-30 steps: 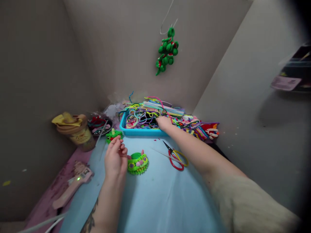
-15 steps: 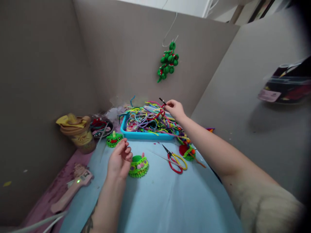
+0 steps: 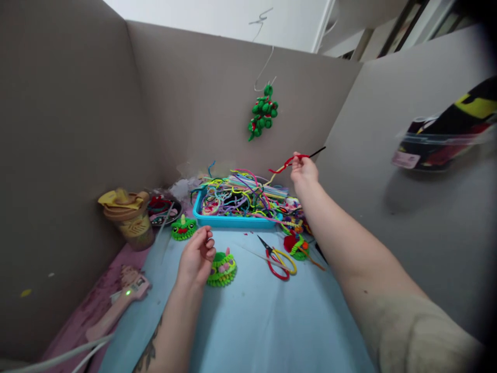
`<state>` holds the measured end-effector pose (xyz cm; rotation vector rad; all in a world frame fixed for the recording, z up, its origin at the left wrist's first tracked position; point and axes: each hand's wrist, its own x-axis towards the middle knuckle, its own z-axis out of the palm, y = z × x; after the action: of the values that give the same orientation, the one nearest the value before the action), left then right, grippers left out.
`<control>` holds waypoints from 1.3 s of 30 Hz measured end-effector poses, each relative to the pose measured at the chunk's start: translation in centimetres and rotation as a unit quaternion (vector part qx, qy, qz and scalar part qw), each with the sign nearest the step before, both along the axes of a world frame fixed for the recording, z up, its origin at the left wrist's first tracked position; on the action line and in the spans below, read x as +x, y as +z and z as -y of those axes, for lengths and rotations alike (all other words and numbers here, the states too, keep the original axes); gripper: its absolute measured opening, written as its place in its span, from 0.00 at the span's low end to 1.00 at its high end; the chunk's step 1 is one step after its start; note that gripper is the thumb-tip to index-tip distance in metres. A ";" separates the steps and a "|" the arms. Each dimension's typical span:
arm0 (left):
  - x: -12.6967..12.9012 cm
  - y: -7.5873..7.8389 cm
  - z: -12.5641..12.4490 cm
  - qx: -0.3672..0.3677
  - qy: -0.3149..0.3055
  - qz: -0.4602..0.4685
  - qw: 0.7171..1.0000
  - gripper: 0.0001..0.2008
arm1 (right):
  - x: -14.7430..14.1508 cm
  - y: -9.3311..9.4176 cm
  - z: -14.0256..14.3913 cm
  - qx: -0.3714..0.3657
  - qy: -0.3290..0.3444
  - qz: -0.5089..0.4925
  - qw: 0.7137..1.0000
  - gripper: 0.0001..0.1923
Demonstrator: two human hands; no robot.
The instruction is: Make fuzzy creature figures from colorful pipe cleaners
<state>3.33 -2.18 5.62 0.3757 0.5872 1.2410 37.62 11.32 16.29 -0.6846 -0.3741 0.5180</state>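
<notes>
My right hand [image 3: 303, 169] is raised above the right end of the blue tray [image 3: 233, 222] and pinches a red pipe cleaner [image 3: 282, 165] together with a black one [image 3: 316, 151]. The tray is heaped with several coloured pipe cleaners. My left hand [image 3: 197, 256] rests on the light blue table cover with fingers loosely curled, holding nothing. It touches the left side of a green pipe-cleaner figure [image 3: 222, 268].
Red and yellow scissors [image 3: 277, 257] lie right of the figure. A second green figure [image 3: 183, 228] sits by the tray's left corner. A pink glue gun [image 3: 118, 303], a tan cup [image 3: 127, 217], a dark dish [image 3: 163, 208] stand left. A green ornament [image 3: 263, 111] hangs on the partition.
My right hand rose out of the tray and moved right, drawing a red and a black pipe cleaner up with it. My left hand stayed beside the green figure.
</notes>
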 end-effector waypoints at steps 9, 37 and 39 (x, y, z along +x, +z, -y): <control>-0.3 0.1 -0.1 -0.001 -0.004 0.012 1.000 0.05 | 0.8 6.2 1.9 0.066 -0.026 0.193 0.979 0.08; 0.1 -0.4 0.4 0.177 0.186 -0.199 0.946 0.16 | -10.4 -10.8 6.2 -0.320 0.142 0.880 0.322 0.18; -0.1 -0.2 0.3 0.164 0.193 -0.164 0.953 0.15 | -9.7 -11.2 5.1 -0.306 0.192 0.866 0.347 0.16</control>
<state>3.27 -2.45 5.38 0.7844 0.7642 1.6762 27.95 6.20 5.09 -1.7834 -2.5740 0.0855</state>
